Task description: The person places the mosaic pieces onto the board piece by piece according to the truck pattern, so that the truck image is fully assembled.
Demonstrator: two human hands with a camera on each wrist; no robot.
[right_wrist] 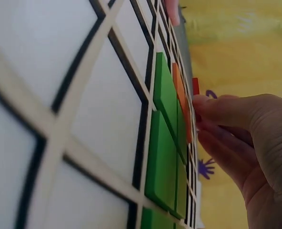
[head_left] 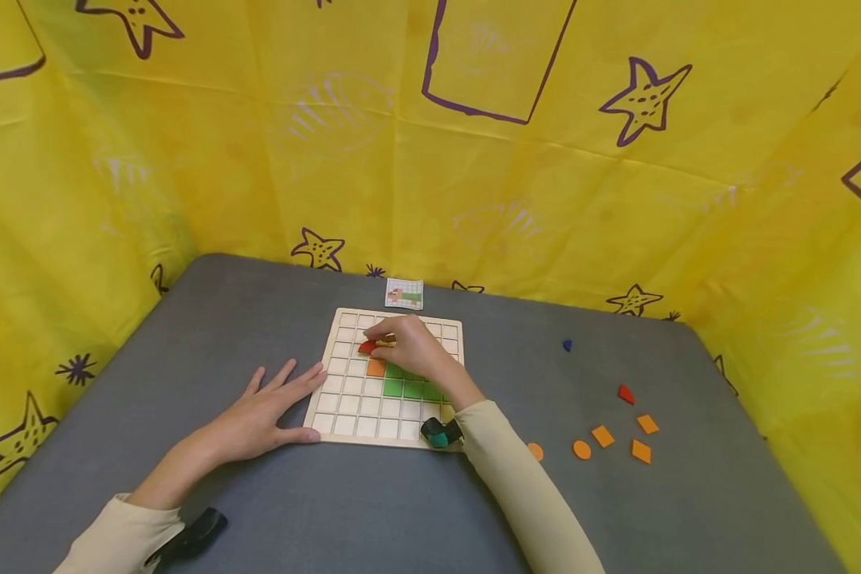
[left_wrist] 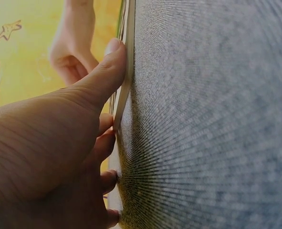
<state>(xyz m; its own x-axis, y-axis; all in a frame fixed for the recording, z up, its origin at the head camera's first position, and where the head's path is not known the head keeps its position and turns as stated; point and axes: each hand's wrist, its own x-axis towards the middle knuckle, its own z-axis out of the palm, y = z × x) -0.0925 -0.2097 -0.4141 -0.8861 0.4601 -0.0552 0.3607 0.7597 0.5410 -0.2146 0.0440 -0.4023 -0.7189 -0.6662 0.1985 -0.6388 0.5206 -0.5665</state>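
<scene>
A wooden grid board (head_left: 335, 417) with white square cells lies on the grey table. My right hand (head_left: 410, 347) reaches over it and pinches a red piece (head_left: 367, 347) between thumb and fingers, low over the cells. In the right wrist view, the red piece (right_wrist: 196, 86) shows at the fingertips, partly hidden by them. An orange square (head_left: 376, 367) sits in a cell just below, beside several green squares (head_left: 403, 388), some covered by the hand. My left hand (head_left: 265, 410) lies with fingers spread, thumb and fingertip against the board's left edge.
A small printed card (head_left: 404, 294) with a coloured grid pattern lies behind the board. To the right lie orange squares (head_left: 603, 436), an orange round piece (head_left: 582, 450), a red piece (head_left: 626, 394) and a dark blue piece (head_left: 568, 345). Yellow cloth (head_left: 402, 175) hangs around the table.
</scene>
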